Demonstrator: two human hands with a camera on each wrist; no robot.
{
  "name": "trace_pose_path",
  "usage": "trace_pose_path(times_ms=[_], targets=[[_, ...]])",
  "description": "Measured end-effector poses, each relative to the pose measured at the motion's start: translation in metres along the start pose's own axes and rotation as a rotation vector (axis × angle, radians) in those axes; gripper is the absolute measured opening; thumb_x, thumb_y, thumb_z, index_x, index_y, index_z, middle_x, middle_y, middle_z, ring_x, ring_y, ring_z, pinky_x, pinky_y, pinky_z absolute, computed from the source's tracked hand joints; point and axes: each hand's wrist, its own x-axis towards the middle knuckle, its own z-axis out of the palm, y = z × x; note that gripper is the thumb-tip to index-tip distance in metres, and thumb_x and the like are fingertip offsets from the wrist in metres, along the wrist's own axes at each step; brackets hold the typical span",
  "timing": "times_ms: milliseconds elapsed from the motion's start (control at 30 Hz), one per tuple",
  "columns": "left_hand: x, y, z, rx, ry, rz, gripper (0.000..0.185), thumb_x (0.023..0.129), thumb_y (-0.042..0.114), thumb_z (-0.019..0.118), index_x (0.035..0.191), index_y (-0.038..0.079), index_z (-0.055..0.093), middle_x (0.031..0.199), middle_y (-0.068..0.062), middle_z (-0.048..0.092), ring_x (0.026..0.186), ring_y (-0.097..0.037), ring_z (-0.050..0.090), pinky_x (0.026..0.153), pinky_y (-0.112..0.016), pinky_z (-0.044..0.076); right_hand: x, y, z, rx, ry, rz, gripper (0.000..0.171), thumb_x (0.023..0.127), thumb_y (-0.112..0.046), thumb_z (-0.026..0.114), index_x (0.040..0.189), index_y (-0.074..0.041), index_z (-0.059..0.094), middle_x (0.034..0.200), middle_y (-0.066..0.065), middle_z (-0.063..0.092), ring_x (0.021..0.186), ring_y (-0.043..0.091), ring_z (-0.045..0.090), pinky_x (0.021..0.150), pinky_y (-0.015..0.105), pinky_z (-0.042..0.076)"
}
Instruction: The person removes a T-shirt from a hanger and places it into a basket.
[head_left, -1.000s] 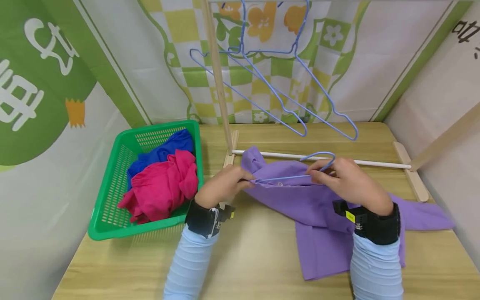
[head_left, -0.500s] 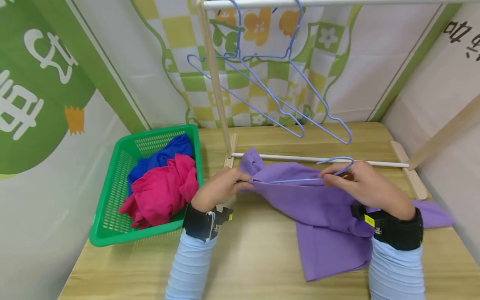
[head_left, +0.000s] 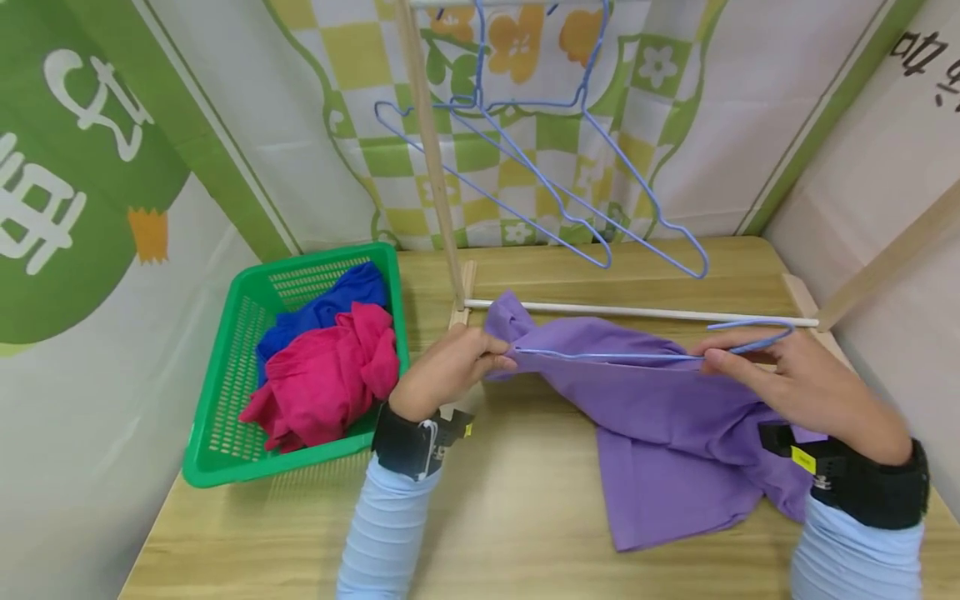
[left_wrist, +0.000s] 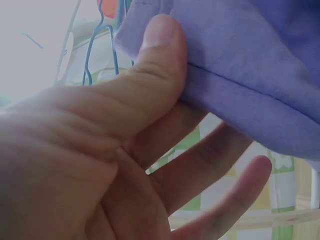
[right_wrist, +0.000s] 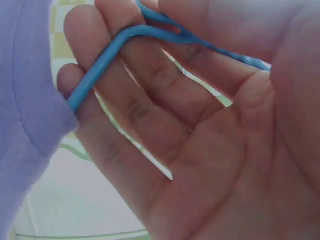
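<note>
Table's green basket (head_left: 225,400) holds pink cloth (head_left: 322,375).

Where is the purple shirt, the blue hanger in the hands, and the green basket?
purple shirt (head_left: 660,433): head view, on the flat cloth on the table.
blue hanger (head_left: 607,356): head view, on its long wire between the hands.
green basket (head_left: 225,367): head view, on its left mesh wall.

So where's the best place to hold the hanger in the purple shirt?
By the neck under its hook, from the right, probably. The hanger lies level with its arm inside the shirt; only the hook end is bare, where the right hand holds it. The left hand pinches the shirt.
</note>
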Motion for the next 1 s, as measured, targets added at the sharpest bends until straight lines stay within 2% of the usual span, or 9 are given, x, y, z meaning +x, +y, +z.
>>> trace_pose_path(times_ms=[200,333,433,600,733,900,1000], targets=[[0.002,-0.003,0.002,0.011,0.005,-0.022,0.036,0.102,0.02,0.07,0.071,0.005,0.063,0.064,0.009,0.041,0.059,-0.006,0.041,0.058,-0.02,0.035,0.003,-0.004,0.0,-0.025,0.062,0.031,0.021,0.103,-0.01,0.067,0.113,-0.022,0.08,0.096,-0.012,0.081,0.092,-0.011,0.07,0.073,0.009,0.047],[0.002,-0.007,0.003,0.002,0.022,-0.06,0.038,0.104,0.022,0.067,0.071,0.005,0.062,0.061,0.008,0.037,0.055,-0.007,0.04,0.057,-0.021,0.034,0.014,-0.008,0.004,-0.008,0.112,0.011,0.021,0.104,-0.007,0.064,0.114,-0.017,0.079,0.089,-0.011,0.079,0.087,-0.011,0.069,0.073,0.01,0.047],[0.002,-0.009,0.004,0.018,0.027,-0.085,0.041,0.105,0.023,0.067,0.067,0.009,0.058,0.06,0.008,0.035,0.055,-0.008,0.038,0.056,-0.022,0.032,0.021,-0.012,0.006,0.014,0.152,-0.028,0.021,0.104,-0.004,0.063,0.113,-0.012,0.079,0.087,-0.01,0.077,0.083,-0.007,0.071,0.073,0.008,0.048],[-0.001,-0.008,0.005,0.073,0.033,-0.142,0.049,0.103,0.021,0.07,0.06,0.017,0.046,0.059,0.008,0.035,0.057,-0.009,0.039,0.056,-0.023,0.029,0.033,-0.025,0.014,0.063,0.192,-0.056,0.021,0.104,-0.002,0.062,0.112,-0.01,0.079,0.086,-0.006,0.077,0.081,-0.006,0.072,0.074,0.008,0.051],[0.0,0.002,0.009,0.09,0.051,-0.123,0.041,0.103,0.019,0.068,0.066,0.012,0.055,0.062,0.007,0.04,0.061,-0.012,0.045,0.058,-0.024,0.033,0.049,-0.045,0.032,0.018,0.163,-0.063,0.019,0.104,-0.004,0.064,0.112,-0.009,0.079,0.086,-0.001,0.078,0.08,-0.006,0.071,0.067,0.013,0.051],[0.006,0.022,0.02,0.123,0.04,-0.062,0.028,0.104,0.022,0.068,0.077,0.013,0.066,0.065,0.009,0.044,0.066,-0.014,0.052,0.057,-0.026,0.038,0.084,-0.074,0.063,-0.053,0.092,-0.021,0.019,0.106,-0.012,0.061,0.11,-0.007,0.08,0.087,0.002,0.079,0.082,0.014,0.075,0.068,0.023,0.053],[0.011,0.03,0.028,0.156,0.021,-0.04,0.026,0.103,0.023,0.07,0.078,0.016,0.066,0.067,0.009,0.045,0.067,-0.013,0.053,0.057,-0.028,0.04,0.108,-0.09,0.08,-0.081,0.035,-0.011,0.021,0.108,-0.014,0.059,0.103,-0.007,0.078,0.081,0.002,0.075,0.073,0.015,0.068,0.065,0.026,0.049]])
